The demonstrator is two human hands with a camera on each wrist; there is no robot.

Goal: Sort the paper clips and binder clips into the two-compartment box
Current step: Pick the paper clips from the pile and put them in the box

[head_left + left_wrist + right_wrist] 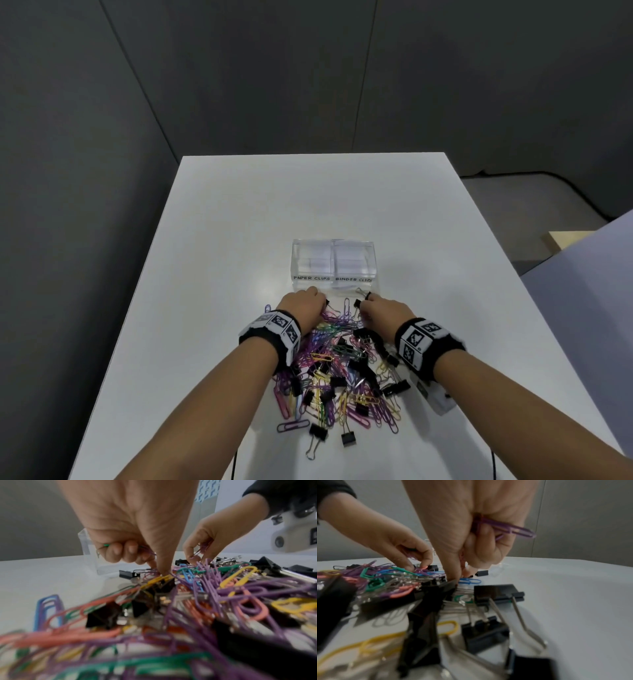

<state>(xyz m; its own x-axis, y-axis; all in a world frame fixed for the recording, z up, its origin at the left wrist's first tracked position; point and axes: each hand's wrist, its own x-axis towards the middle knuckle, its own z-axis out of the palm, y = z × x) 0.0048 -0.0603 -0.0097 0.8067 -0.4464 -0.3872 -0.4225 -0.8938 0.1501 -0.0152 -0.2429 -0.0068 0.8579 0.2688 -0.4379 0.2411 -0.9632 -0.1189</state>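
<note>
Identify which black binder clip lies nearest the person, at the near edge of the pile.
The binder clip on the right of the near pair: it lies slightly nearer than its neighbour binder clip, whose wire handles trail toward the table's near edge.

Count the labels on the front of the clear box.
2. The PAPER CLIPS label is on the left half of the front of the box, the BINDER CLIPS label on the right half. The other sides are not readable.

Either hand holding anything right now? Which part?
Right hand grips a purple paper clip by one end, the other end sticking out. Left hand has paper clips tucked under curled fingers; which part is hidden.
</note>
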